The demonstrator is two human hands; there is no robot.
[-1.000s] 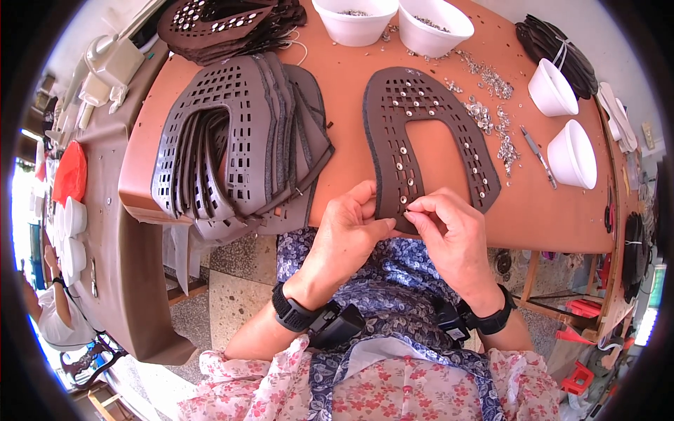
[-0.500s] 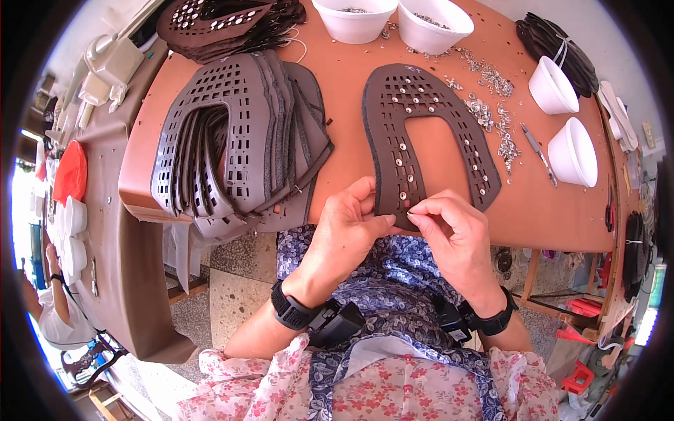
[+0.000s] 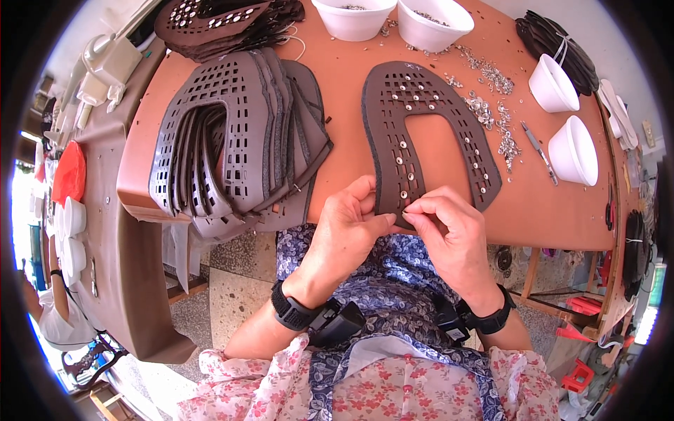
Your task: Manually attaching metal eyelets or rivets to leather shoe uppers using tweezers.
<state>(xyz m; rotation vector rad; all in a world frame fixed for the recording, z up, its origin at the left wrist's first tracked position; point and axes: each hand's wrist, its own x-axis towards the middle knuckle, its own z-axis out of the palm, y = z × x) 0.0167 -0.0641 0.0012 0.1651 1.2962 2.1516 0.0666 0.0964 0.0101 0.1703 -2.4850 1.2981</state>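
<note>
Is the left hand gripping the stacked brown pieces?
No, the left hand grips the lower end of the single U-shaped piece, right of the stack.

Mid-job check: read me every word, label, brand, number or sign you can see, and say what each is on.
None can be read.
Brown U-shaped perforated sheet: small pale mark near its top edge, too small to read.
Black boxy device near the right hand: small pale markings, too small to read.
White round bowl at top: no lettering visible.
</note>
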